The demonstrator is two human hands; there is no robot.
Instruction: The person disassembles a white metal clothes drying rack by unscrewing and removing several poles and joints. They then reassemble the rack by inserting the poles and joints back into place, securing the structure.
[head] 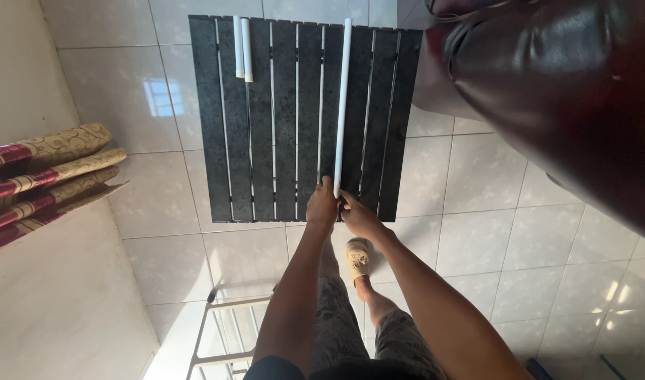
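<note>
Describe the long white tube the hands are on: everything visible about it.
The long white tube is thin, straight, round and plain, plastic-looking. It lies flat along the slats of a dark slatted panel on the tiled floor, reaching from the panel's far edge almost to its near edge. The left hand and right hand both pinch its near end. Two short white tubes lie apart from it at the panel's far edge.
</note>
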